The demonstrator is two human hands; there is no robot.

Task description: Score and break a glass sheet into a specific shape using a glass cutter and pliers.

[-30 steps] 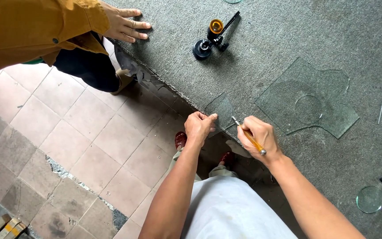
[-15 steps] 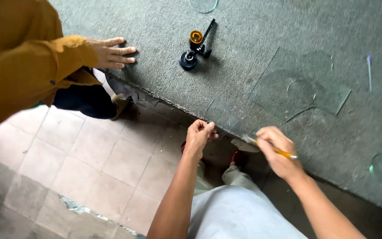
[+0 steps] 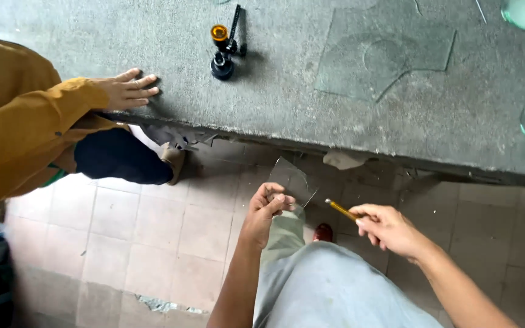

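Glass piece [image 3: 291, 181] is now hanging below the bench edge [image 3: 360, 147], over the tiled floor [image 3: 153, 231]; earlier we were holding it upon the bench. Our left hand [image 3: 267, 206] is pinching it, our right hand [image 3: 384, 228] is gripping the yellow cutter [image 3: 341, 210] beside it.

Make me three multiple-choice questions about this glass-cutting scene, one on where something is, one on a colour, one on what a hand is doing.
1. Where does the co-worker's hand rest?
A. flat on the grey table near its edge
B. on the tiled floor
C. on the round glass disc

2. What colour is the handle of the tool in the right hand?
A. blue
B. yellow
C. white

3. What is the left hand doing?
A. lying open on the table
B. hanging empty
C. pinching a clear glass piece

Answers: 1 A, the palm lies on the tabletop by the edge. 2 B, the thin handle shows yellow. 3 C, the fingers close on the shard's lower edge, off the table.
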